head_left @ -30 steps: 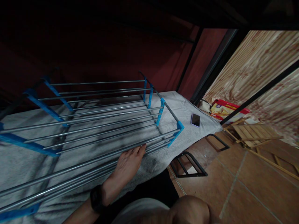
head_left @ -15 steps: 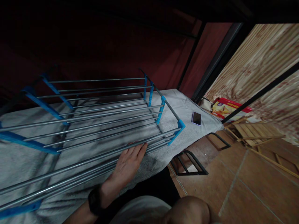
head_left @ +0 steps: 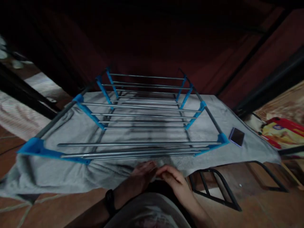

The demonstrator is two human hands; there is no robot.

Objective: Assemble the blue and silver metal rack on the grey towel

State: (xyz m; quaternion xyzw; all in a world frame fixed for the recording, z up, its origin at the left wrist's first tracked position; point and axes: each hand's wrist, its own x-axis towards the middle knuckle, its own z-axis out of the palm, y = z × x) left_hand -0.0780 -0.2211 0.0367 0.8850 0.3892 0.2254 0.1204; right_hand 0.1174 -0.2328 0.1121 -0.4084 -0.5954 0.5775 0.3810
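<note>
Blue corner bracket (head_left: 32, 147) at far left, joining a dark side tube to the rack; grey cloth (head_left: 59, 172) spread beneath, its near edge hanging toward the tiled floor (head_left: 52, 205); metal rack (head_left: 142, 126) lying flat on the cloth, long axis running left to right across the view, its silver rods parallel to that axis and its blue cross-pieces pointing away from the viewer; left hand (head_left: 143, 172), dark band at the wrist, resting on the cloth's near edge just below the nearest rods; right hand (head_left: 174, 179) beside it, fingertips meeting those of the left, both loosely curled, whether they pinch the cloth cannot be told; phone (head_left: 237, 136) face up on the cloth, right of the rack; red and yellow package (head_left: 282, 133) at far right, its printing too blurred to read.
</note>
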